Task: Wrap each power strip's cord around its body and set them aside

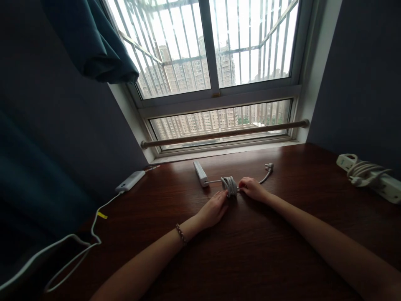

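A coiled grey-white power cord (231, 186) lies on the dark wooden tabletop between my hands. From its left side the cord runs to a white power strip (200, 174); from its right side a tail ends in a plug (268, 167). My left hand (215, 207) has its fingertips against the near left side of the coil, fingers together. Close at the coil's right, my right hand (250, 188) pinches the cord where it leaves the wraps. Its fingertips are partly hidden.
At the right edge sits another white power strip (387, 188) with its cord wound round it. On the left is a white adapter (130, 181) with a white cable (94, 225) trailing down. A window with a wooden rail (225, 134) stands behind the table (238, 255); a blue curtain (103, 54) hangs left.
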Action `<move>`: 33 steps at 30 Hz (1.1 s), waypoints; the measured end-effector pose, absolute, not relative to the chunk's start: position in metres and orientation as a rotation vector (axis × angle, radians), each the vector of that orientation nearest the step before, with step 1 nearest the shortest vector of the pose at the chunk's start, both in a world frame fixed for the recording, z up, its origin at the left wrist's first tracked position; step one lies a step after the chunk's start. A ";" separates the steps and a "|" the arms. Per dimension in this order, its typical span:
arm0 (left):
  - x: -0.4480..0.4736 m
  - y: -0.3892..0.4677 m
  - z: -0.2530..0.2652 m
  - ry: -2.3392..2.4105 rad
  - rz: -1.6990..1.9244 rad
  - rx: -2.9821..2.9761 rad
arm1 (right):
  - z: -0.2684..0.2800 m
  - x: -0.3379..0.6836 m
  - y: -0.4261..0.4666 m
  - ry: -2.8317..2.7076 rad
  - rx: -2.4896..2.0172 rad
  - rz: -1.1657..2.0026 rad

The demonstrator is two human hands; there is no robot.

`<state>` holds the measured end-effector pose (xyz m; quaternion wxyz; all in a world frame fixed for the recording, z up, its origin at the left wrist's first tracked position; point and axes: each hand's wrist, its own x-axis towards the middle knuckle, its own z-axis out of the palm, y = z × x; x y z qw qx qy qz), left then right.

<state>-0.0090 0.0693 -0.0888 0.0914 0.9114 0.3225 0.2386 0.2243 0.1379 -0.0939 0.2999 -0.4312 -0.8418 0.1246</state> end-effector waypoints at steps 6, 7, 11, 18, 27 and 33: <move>-0.010 0.067 -0.083 0.868 0.678 2.598 | -0.099 0.212 0.129 -2.232 -1.025 0.359; -0.010 0.067 -0.083 0.861 0.678 2.577 | -0.100 0.210 0.128 -2.232 -1.009 0.367; -0.011 0.067 -0.084 0.882 0.704 2.527 | -0.100 0.205 0.124 -2.234 -0.967 0.403; -0.010 0.064 -0.078 0.941 0.784 2.449 | -0.087 0.220 0.131 -2.346 -0.954 0.521; -0.012 0.063 -0.075 0.966 0.821 2.355 | -0.079 0.270 0.156 -2.468 -1.131 0.622; -0.012 0.063 -0.072 0.866 0.799 2.376 | -0.080 0.265 0.152 -2.401 -1.071 0.618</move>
